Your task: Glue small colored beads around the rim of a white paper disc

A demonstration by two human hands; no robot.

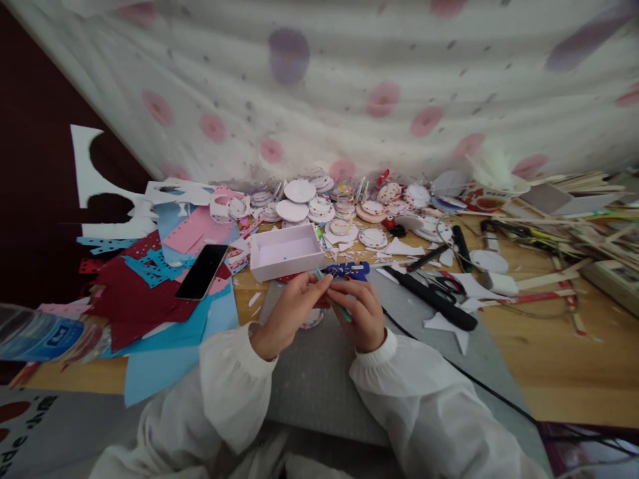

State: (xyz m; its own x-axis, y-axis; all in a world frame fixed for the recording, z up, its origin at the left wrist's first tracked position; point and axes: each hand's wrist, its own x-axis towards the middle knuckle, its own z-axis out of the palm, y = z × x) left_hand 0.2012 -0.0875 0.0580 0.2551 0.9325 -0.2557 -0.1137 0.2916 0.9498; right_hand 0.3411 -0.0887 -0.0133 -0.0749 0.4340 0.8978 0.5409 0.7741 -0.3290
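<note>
My left hand point(294, 306) and my right hand point(360, 313) meet over the grey mat point(319, 392), fingers pinched together. A slim teal piece point(345, 313) shows between the fingers of my right hand; its kind is unclear. Another teal tip sticks up by my left thumb, and whatever else the left fingers pinch is hidden. Just beyond the hands lies a blue glue gun point(349, 269). Partly covered by my hands, a white disc with a dotted rim point(313, 320) rests on the mat. Behind my left hand stands a pale open box point(287, 266).
Stacked decorated discs point(344, 209) line the back near the curtain. Left are coloured sheets point(134, 299), a phone point(202, 271) and a plastic bottle point(50, 336). On the right lie a long black tool point(432, 299), scissors point(446, 285), wooden sticks point(599, 226) and a black cable point(479, 382).
</note>
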